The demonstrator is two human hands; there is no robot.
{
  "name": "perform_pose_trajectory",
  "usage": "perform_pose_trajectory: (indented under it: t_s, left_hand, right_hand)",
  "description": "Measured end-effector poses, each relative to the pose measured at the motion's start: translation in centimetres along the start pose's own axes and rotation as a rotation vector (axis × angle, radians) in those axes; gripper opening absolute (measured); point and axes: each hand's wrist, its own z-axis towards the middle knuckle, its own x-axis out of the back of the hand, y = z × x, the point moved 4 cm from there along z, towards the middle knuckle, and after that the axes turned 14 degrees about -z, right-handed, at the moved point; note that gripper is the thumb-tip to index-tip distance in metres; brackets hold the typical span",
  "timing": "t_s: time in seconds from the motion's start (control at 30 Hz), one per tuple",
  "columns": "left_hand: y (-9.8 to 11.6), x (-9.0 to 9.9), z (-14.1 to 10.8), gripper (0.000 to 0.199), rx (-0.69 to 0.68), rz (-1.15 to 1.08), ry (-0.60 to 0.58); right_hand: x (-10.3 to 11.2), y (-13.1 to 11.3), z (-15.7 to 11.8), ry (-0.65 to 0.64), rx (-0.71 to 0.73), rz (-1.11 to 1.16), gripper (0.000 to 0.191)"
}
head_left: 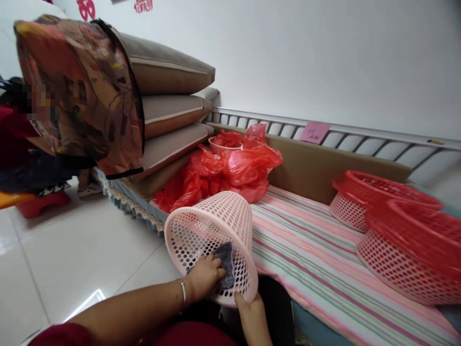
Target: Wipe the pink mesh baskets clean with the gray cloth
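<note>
A pink plastic basket (230,211) with round holes lies tipped on its side in front of me, its mouth towards me. My left hand (206,278), with a bracelet on the wrist, reaches into the mouth. It presses a dark grey cloth (226,264) against the inner wall, its fingers curled over the cloth. Closed on the lower right rim of the basket is my right hand (249,307), the thumb on the near side and the other fingers mostly hidden.
Red plastic bags (245,163) are heaped on the striped sheet (309,250) behind the basket. Two pink baskets (403,264) lined with red bags stand at right. Stacked cushions (169,110) and a patterned cloth (82,96) rise at left. A person (21,139) is at far left.
</note>
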Motion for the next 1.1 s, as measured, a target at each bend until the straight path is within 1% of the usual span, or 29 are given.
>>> perform_pose_trajectory:
  t_s: [0.07, 0.13, 0.2, 0.27, 0.33, 0.43, 0.47, 0.57, 0.63, 0.7, 0.77, 0.8, 0.87, 0.93, 1.0, 1.1]
  left_hand:
    - [-1.7, 1.0, 0.2, 0.020, 0.032, 0.063, 0.012]
    - [-3.1, 2.1, 0.7, 0.021, 0.080, 0.110, 0.047]
    - [-3.8, 2.6, 1.3, 0.025, 0.126, 0.132, 0.081]
    - [-3.6, 2.7, 1.9, 0.026, 0.164, 0.124, 0.106]
    - [-2.7, 2.2, 2.4, 0.024, 0.183, 0.081, 0.116]
    - [-0.3, 1.3, 2.6, 0.027, 0.151, -0.038, 0.096]
    - [0.7, 1.0, 2.4, 0.031, 0.128, -0.082, 0.086]
    - [3.1, 0.2, 1.2, 0.040, 0.073, -0.171, 0.082]
    - [3.7, -0.3, -0.3, 0.038, 0.017, -0.110, 0.060]
    - [2.9, -0.5, -1.8, 0.028, -0.054, 0.055, -0.012]
    - [0.8, -0.1, -2.8, 0.020, -0.063, 0.163, -0.062]
    - [-0.5, 0.4, -3.0, 0.018, -0.045, 0.188, -0.065]
    - [-3.0, 1.7, -2.8, 0.021, 0.014, 0.230, -0.041]
    - [-4.4, 2.8, -1.9, 0.023, 0.073, 0.254, -0.007]
    - [-4.6, 3.0, -0.9, 0.023, 0.123, 0.249, 0.020]
    - [-3.3, 2.1, 0.3, 0.022, 0.180, 0.186, 0.049]
  right_hand:
    - [0.4, 0.1, -0.3, 0.056, 0.043, -0.037, 0.064]
    - [0.7, -0.2, -0.5, 0.086, 0.075, -0.071, 0.067]
    - [0.8, -0.7, -0.5, 0.071, 0.090, -0.098, 0.069]
    - [0.8, -1.1, -0.5, 0.030, 0.098, -0.119, 0.071]
    - [0.8, -1.3, -0.3, 0.035, 0.098, -0.128, 0.071]
    - [0.5, -0.4, 0.0, 0.085, 0.039, -0.116, 0.066]
    - [0.1, 0.1, 0.1, 0.063, -0.004, -0.103, 0.064]
    - [-1.0, 1.6, 0.3, -0.097, -0.105, -0.056, 0.056]
    - [-1.1, 2.1, 0.2, -0.139, -0.116, -0.028, 0.052]
    - [-0.8, 2.2, 0.0, -0.101, -0.097, -0.004, 0.050]
    - [-0.5, 2.0, -0.3, -0.050, -0.069, 0.006, 0.050]
    - [-0.5, 1.7, -0.4, -0.034, -0.045, -0.002, 0.050]
    - [-0.4, 1.0, -0.5, -0.007, 0.019, -0.042, 0.051]
    - [-0.4, 0.2, -0.4, 0.019, 0.087, -0.087, 0.056]
    - [-0.4, -0.6, -0.3, 0.047, 0.128, -0.126, 0.065]
    - [-0.4, -1.1, -0.1, 0.069, 0.149, -0.140, 0.072]
